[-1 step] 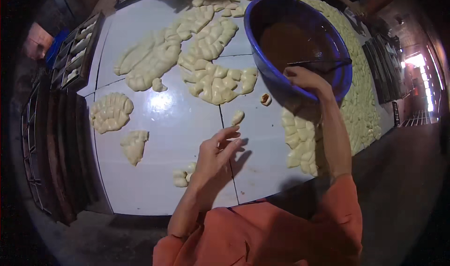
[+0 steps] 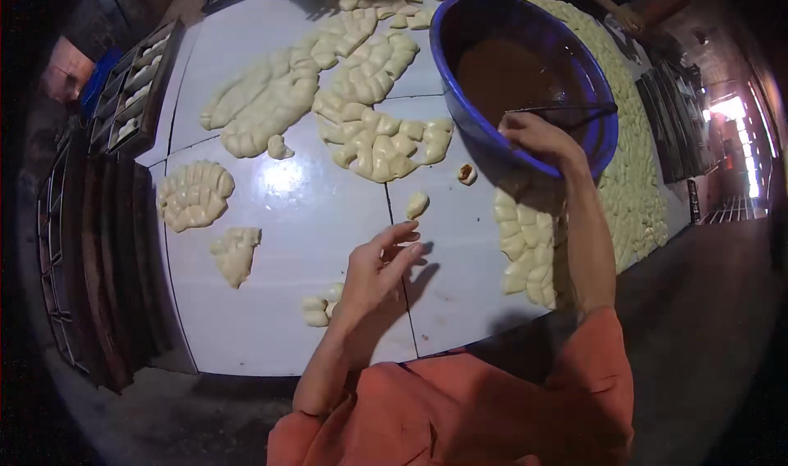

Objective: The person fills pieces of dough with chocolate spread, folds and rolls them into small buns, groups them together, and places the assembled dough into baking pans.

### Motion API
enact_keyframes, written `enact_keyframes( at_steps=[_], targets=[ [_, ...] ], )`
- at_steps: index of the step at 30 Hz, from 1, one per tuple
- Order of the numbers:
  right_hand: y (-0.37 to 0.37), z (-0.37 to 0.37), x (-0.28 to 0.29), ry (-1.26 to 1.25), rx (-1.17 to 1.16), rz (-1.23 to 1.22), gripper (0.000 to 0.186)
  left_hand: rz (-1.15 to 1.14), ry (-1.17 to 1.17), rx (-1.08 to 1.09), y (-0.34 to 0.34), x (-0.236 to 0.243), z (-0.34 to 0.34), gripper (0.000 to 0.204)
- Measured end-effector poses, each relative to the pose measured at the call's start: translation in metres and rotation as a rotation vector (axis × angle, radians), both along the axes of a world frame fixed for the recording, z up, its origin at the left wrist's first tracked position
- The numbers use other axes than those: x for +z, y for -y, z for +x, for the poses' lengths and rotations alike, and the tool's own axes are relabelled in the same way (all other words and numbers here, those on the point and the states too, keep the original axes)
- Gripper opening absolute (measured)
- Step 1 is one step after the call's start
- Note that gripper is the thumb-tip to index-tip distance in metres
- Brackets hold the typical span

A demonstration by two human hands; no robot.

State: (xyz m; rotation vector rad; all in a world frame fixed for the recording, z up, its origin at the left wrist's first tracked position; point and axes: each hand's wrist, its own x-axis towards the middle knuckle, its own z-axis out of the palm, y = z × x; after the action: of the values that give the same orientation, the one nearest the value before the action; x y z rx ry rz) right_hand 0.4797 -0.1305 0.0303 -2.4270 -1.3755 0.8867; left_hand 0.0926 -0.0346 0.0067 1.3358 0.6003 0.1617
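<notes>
My left hand (image 2: 381, 273) is over the white table (image 2: 271, 302), its fingers loosely bent and apart, with nothing in them. Just beyond its fingertips lies a small pale dough piece (image 2: 417, 205). My right hand (image 2: 538, 140) is at the near rim of a large blue basin (image 2: 460, 109), its fingers curled together. What they hold, if anything, is hidden. Inside the basin is a brown mass (image 2: 501, 76), and a thin dark stick (image 2: 558, 107) reaches across it, just beyond my right fingers. A small dough piece with brown filling showing (image 2: 467, 174) sits left of the basin.
Joined pale dough pieces (image 2: 377, 150) spread over the table's middle, with a smoother dough slab (image 2: 271, 97) behind. Many more dough pieces (image 2: 636, 183) cover the right side. Wooden trays (image 2: 135, 93) stand along the left. Another person's hand (image 2: 628, 16) shows at the far right.
</notes>
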Motion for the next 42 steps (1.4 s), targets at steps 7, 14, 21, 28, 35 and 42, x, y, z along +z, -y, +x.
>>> enact_keyframes(
  at_steps=[7, 14, 21, 28, 35, 42],
  targets=[
    [0.005, -0.032, 0.033, -0.91, -0.463, 0.536, 0.011, -0.067, 0.067, 0.011, 0.002, -0.002, 0.016, 0.041],
    [-0.012, -0.136, 0.059, -1.088, -0.595, 0.919, 0.016, -0.304, 0.34, 0.05, 0.013, 0.008, 0.071, 0.049],
    [0.0, -0.202, -0.001, -1.344, -0.484, 0.959, 0.03, -0.709, 0.418, 0.305, 0.006, -0.006, 0.047, 0.038],
    [-0.009, -0.278, -0.012, -0.254, -0.3, 0.896, 0.044, -0.41, 0.307, 0.526, -0.016, -0.009, 0.007, 0.028],
    [-0.024, -0.295, -0.038, 0.024, -0.357, 1.068, 0.014, -0.223, 0.28, 0.473, -0.013, -0.015, -0.004, 0.032],
    [-0.021, -0.302, -0.025, 0.097, -0.2, 0.995, 0.021, -0.238, 0.247, 0.438, -0.03, -0.011, -0.012, 0.024]
  ],
)
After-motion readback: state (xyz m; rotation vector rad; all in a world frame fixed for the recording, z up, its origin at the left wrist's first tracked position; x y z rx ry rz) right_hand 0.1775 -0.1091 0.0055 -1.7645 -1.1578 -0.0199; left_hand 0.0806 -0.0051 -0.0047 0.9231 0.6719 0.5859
